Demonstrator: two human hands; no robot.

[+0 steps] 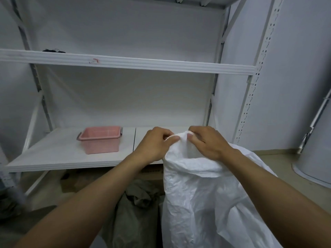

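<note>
While your left hand [155,142] and right hand [206,140] both pinch the rim of the large white woven plastic sack [211,199] near right of the white shelf [71,158], its mouth is barely parted; opening it fully remains.

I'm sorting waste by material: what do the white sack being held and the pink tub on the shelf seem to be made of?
The white sack is probably thin plastic, though I cannot tell whether it is film or woven. It crumples into fine, sharp creases with a faint sheen. The pink tub looks like rigid moulded plastic with a matt finish: even colour, a thick rolled rim and stiff straight walls.
</note>
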